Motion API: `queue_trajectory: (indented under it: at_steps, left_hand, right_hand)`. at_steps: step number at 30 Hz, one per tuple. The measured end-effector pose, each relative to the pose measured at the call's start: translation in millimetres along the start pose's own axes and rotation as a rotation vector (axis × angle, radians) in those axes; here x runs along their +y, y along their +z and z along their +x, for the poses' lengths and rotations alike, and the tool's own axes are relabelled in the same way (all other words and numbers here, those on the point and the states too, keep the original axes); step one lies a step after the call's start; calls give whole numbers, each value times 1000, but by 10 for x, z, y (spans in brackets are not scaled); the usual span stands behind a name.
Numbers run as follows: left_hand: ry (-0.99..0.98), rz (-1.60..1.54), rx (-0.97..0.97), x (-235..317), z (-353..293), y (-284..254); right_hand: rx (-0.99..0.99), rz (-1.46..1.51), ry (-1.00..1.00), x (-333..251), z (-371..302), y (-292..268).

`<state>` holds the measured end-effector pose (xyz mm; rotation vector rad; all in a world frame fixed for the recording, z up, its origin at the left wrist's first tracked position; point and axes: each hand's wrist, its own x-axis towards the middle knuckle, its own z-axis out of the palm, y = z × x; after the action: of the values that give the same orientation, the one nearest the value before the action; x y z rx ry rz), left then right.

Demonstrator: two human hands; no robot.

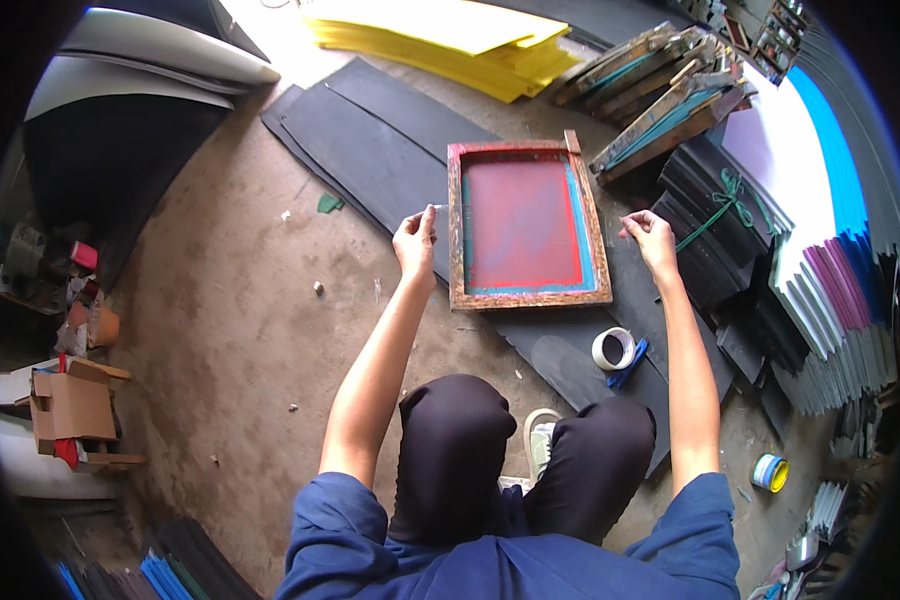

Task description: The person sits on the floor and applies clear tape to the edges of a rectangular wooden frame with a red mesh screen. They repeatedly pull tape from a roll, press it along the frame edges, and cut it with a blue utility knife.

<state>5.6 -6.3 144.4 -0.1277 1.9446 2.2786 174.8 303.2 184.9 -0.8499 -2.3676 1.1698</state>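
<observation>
A wooden-framed printing screen [525, 225], its mesh stained red and blue-green, lies on black foam sheets [385, 140] in front of me. Just off its left side, my left hand [417, 247] is closed in a pinch. A small pale, see-through bit shows at those fingertips, too faint to name. To the right of the frame my right hand [652, 243] also pinches, thumb against fingers; what it holds, if anything, is too small to tell. Both hands are raised apart from the frame. Nearer to me, a roll of tape [600, 350] sits beside a blue-handled tool [628, 365].
Yellow sheets [450, 40] are stacked at the far side. More wooden frames [660, 110] lean at the far right, above bundled black sheets [710, 220] tied with green string. A yellow-and-white tin [770, 473] stands at the near right, a cardboard box [73, 405] at the left.
</observation>
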Motion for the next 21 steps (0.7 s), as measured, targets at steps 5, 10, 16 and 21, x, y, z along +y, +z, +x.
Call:
queue_trajectory:
  at_steps: [5, 10, 16, 21]
  left_hand:
    - [-99, 111, 57, -751, -57, 76]
    - [-145, 386, 101, -1429, 46, -67]
    - [-282, 461, 138, -1622, 201, 38]
    - [-279, 624, 91, -1589, 270, 0]
  right_hand:
    - [-94, -233, 104, 636, 107, 236]
    - [-217, -452, 204, 1075, 199, 654]
    - [-338, -576, 206, 1301, 376, 881]
    - [-387, -665, 92, 1312, 374, 974]
